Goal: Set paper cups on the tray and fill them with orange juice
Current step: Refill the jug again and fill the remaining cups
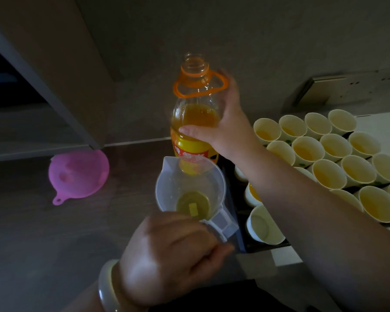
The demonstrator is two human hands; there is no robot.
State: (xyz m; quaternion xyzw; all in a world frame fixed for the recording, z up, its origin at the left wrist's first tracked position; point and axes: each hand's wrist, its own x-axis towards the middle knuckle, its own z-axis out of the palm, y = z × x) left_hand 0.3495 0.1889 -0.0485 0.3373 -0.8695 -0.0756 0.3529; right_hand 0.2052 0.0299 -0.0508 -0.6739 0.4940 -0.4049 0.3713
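Paper cups [306,152] fill the dark tray [235,190], most holding orange juice; the cup [261,226] at its near-left corner looks empty, so filling seems nearly done. Just left of the tray, the left hand [173,251] grips a clear jug [189,188] by its handle and the right hand [225,129] clasps the uncapped juice bottle [196,113] upright. A pink funnel [79,174] lies farther left.

The clear bottle [196,102] has an orange ring handle [221,83], orange juice [200,115] and a yellow label [190,149] with a red band. The jug [189,188] is clear, the funnel [78,174] pink, the cups [358,170] cream, the tray [236,192] black, and the bangle [105,287] pale whitish.
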